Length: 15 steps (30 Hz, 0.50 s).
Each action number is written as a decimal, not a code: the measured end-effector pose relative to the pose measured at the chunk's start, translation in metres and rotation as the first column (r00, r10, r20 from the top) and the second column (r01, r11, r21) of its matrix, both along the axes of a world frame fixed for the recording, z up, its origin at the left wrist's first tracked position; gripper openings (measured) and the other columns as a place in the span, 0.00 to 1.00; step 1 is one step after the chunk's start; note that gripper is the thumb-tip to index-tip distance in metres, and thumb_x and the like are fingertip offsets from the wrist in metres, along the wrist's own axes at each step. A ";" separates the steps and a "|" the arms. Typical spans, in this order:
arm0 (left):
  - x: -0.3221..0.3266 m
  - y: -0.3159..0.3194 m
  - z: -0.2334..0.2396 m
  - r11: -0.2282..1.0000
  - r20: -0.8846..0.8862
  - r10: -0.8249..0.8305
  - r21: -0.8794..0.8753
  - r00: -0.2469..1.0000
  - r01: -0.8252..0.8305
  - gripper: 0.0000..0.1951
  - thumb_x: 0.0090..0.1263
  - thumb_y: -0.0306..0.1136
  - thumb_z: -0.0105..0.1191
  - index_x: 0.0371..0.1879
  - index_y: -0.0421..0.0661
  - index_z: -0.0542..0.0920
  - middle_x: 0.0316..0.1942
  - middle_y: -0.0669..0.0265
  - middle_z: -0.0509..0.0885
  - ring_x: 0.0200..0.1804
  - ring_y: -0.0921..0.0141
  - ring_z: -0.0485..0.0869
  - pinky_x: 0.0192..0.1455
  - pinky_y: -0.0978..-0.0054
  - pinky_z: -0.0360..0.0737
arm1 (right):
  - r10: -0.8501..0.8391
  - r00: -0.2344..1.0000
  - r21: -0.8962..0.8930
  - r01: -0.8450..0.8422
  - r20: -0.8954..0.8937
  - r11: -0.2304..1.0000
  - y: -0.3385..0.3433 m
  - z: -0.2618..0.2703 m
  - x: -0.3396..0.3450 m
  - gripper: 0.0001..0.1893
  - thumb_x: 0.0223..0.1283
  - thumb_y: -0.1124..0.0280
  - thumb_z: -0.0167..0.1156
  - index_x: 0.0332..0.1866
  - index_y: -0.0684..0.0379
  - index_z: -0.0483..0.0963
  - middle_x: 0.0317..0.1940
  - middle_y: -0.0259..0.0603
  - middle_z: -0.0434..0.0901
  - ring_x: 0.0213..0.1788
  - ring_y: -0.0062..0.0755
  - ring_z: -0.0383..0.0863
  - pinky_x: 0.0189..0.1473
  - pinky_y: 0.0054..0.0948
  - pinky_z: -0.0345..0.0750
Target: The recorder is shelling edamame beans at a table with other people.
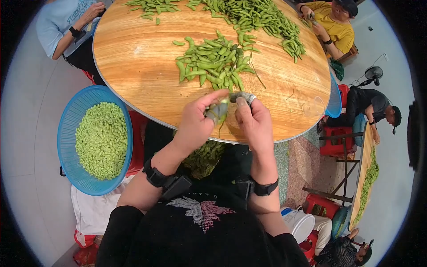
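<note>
My left hand is above the near edge of a round wooden table, with a green edamame pod between its fingers, partly blurred. Grey material covers some of its fingertips. Close beside it, my right hand has its thumb pressed toward an index finger wrapped in a grey-striped finger cover. Whether anything lies in that pinch is hidden. Just beyond both hands, a small heap of edamame pods rests on the tabletop, with a thin stem at its right side.
A larger pod pile covers the table's far side. At left stands a blue plastic basket of shelled beans. A clear plastic cup lies near the right edge. A white bucket is lower right. Several people sit around.
</note>
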<state>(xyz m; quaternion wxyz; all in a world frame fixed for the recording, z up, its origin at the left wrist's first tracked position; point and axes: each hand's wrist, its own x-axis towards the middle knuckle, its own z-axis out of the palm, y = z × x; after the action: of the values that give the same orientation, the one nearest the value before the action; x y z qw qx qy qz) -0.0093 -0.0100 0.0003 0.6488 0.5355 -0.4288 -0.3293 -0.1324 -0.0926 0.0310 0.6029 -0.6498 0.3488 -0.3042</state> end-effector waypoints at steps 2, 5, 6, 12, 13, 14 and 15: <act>0.000 0.005 0.012 1.000 0.151 0.014 0.020 0.988 -0.017 0.19 0.62 0.22 0.51 0.54 0.44 0.75 0.31 0.69 0.80 0.33 0.73 0.77 0.35 0.79 0.73 | 0.042 0.998 0.158 -0.050 0.054 0.986 0.001 0.000 -0.003 0.07 0.64 0.70 0.54 0.35 0.62 0.74 0.16 0.25 0.68 0.17 0.12 0.62 0.18 0.17 0.58; 0.009 0.007 0.012 0.995 0.401 0.019 -0.100 0.916 0.023 0.20 0.58 0.21 0.53 0.53 0.44 0.76 0.31 0.61 0.81 0.34 0.63 0.81 0.40 0.75 0.76 | 0.063 0.978 0.410 -0.142 0.200 0.901 0.009 0.004 -0.005 0.05 0.64 0.72 0.54 0.34 0.60 0.72 0.15 0.23 0.64 0.15 0.10 0.58 0.17 0.15 0.53; 0.014 0.008 0.008 0.969 0.498 0.019 -0.222 0.867 0.106 0.21 0.58 0.22 0.55 0.53 0.46 0.76 0.31 0.59 0.81 0.34 0.60 0.81 0.41 0.75 0.76 | 0.030 0.960 0.505 -0.174 0.280 0.845 0.013 0.004 -0.005 0.04 0.63 0.72 0.54 0.33 0.59 0.72 0.14 0.22 0.63 0.14 0.10 0.56 0.16 0.14 0.52; 0.014 0.019 -0.001 0.967 0.214 -0.003 -0.250 0.977 0.058 0.16 0.56 0.16 0.50 0.44 0.42 0.76 0.32 0.68 0.80 0.35 0.76 0.78 0.37 0.82 0.74 | -0.085 0.813 0.669 -0.409 0.576 0.621 0.028 -0.009 0.004 0.06 0.63 0.73 0.53 0.30 0.57 0.68 0.14 0.22 0.60 0.12 0.11 0.53 0.15 0.15 0.50; 0.014 0.020 -0.002 0.967 0.213 -0.005 -0.248 0.977 0.059 0.16 0.56 0.16 0.50 0.44 0.42 0.76 0.32 0.68 0.80 0.35 0.76 0.78 0.37 0.82 0.74 | -0.077 0.812 0.627 -0.381 0.578 0.679 0.028 -0.010 0.006 0.06 0.64 0.73 0.52 0.30 0.57 0.68 0.14 0.22 0.60 0.13 0.11 0.53 0.15 0.15 0.49; 0.014 0.021 -0.004 0.981 -0.019 -0.075 -0.182 0.997 0.070 0.16 0.54 0.14 0.47 0.42 0.42 0.75 0.32 0.71 0.78 0.35 0.79 0.76 0.36 0.83 0.72 | -0.064 0.863 0.584 -0.283 0.502 0.761 0.030 -0.006 0.008 0.06 0.64 0.74 0.53 0.30 0.57 0.69 0.14 0.22 0.60 0.13 0.10 0.53 0.15 0.15 0.49; 0.014 0.022 -0.005 0.988 -0.254 -0.126 -0.120 0.959 0.098 0.17 0.52 0.12 0.44 0.39 0.42 0.74 0.33 0.74 0.76 0.35 0.82 0.74 0.35 0.84 0.71 | -0.067 0.863 0.585 -0.280 0.500 0.761 0.030 -0.003 0.009 0.06 0.64 0.74 0.53 0.30 0.57 0.69 0.14 0.22 0.60 0.13 0.10 0.53 0.15 0.15 0.49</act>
<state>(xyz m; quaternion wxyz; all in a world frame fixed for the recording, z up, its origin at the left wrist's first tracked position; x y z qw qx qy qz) 0.0042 0.0118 -0.0045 0.7072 0.4273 -0.3864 -0.4099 -0.1236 -0.0631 0.0277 0.8726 -0.3248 0.2267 -0.2859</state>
